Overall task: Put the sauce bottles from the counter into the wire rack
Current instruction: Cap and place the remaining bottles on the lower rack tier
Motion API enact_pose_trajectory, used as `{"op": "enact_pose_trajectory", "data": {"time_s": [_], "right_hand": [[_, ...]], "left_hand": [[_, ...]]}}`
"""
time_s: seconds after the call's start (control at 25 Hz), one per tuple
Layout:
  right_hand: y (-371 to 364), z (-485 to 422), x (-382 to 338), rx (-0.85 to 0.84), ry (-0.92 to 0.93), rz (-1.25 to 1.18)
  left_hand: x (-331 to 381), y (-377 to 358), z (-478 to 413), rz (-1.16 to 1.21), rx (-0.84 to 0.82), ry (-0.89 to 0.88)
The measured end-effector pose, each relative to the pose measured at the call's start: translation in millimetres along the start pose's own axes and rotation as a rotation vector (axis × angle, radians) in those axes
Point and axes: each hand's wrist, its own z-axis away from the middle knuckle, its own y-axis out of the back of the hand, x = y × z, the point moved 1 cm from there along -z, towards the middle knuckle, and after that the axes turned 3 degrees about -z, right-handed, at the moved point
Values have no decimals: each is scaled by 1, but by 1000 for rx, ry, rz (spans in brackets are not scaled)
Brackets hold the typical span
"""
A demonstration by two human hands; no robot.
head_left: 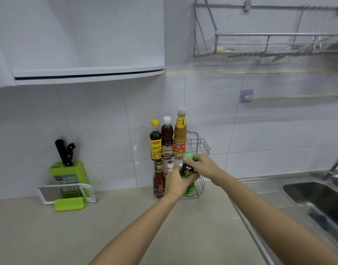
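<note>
A two-tier wire rack (pixel 203 145) stands against the tiled wall. Its top tier holds a yellow-capped dark bottle (pixel 155 140), a white-capped brown bottle (pixel 166 137) and a tall orange sauce bottle (pixel 180 132). The lower tier holds a dark red sauce bottle (pixel 159 177) and a small white bottle (pixel 170 166). A green-capped dark bottle (pixel 188 174) is upright at the lower tier's right side. My left hand (pixel 175 183) grips its body. My right hand (pixel 201 165) holds its cap and neck.
A green knife block (pixel 68 174) with two black-handled knives and a white grater (pixel 66 192) sit at the left on the beige counter (pixel 107 226). A steel sink (pixel 317 199) with a tap lies right. A wall dish rack (pixel 260 44) hangs above.
</note>
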Motion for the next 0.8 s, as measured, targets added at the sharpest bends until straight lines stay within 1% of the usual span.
{"op": "enact_pose_trajectory", "data": {"time_s": [0.08,0.12,0.16,0.2,0.28,0.36,0.44,0.52,0.64,0.8], "right_hand": [[5,-9,15,-37,-28,-26],[4,-13,25,-27,-55,-74],[2,-18,36,24,-96,-160],[-1,-23,49,110,-159,-276],[-5,-34,82,334,-290,-451],[-8,-46,113,492,-373,-476],[-9,-52,127,578,-408,-472],[-14,-78,144,641,-435,-463],[-22,-91,150,656,-389,-358],[-34,-114,169,533,-275,-171]], "left_hand": [[-7,-8,-4,-33,-14,16],[-12,-10,-6,-58,-37,22],[-19,-11,-9,-109,-65,20],[-29,-12,-13,-183,-88,26],[-58,-9,-21,-302,-102,70],[-92,-1,-28,-380,-87,164],[-117,11,-31,-424,-69,235],[-146,12,-55,-424,-25,288],[-163,18,-69,-367,77,357],[-189,9,-92,-265,72,454]]}}
